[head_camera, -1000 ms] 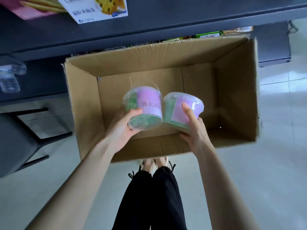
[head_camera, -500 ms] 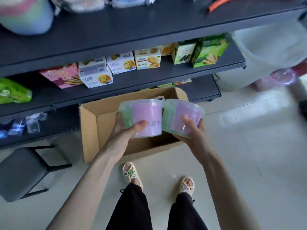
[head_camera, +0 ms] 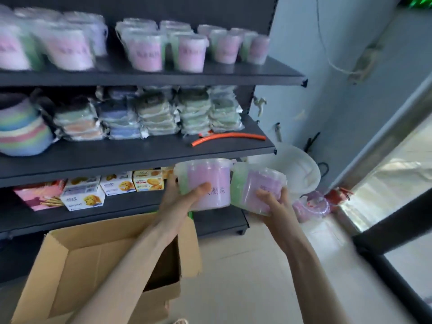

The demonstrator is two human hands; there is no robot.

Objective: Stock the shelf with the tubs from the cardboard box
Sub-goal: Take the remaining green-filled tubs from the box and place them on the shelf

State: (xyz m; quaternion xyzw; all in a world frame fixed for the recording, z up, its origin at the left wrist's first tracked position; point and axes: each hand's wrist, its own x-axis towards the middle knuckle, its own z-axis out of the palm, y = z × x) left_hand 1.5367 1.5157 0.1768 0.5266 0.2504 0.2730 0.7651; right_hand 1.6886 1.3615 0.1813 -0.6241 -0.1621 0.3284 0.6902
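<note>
My left hand (head_camera: 181, 199) grips a clear tub (head_camera: 208, 181) with a pink and green label, held upright. Beside it, tilted and touching, is a second tub (head_camera: 252, 188), purple and green, held from below by my right hand (head_camera: 272, 203). Both tubs are in front of the dark shelf unit, just under the edge of its middle shelf (head_camera: 140, 157). The open cardboard box (head_camera: 77, 265) stands on the floor below my left arm. Several matching tubs (head_camera: 149, 47) line the top shelf (head_camera: 233, 76).
Stacked wrapped packs (head_camera: 159, 113) and an orange hose piece (head_camera: 228, 136) lie on the middle shelf, with a striped bowl stack (head_camera: 22, 134) at left. Cookie boxes (head_camera: 117, 184) fill the lower shelf. A white basin (head_camera: 294, 167) and pink lidded container (head_camera: 311, 205) sit by the wall; a glass door (head_camera: 385, 183) is at right.
Both hands lifted the two tubs out of the box and up to shelf height. My view rose from the box to the upper shelves.
</note>
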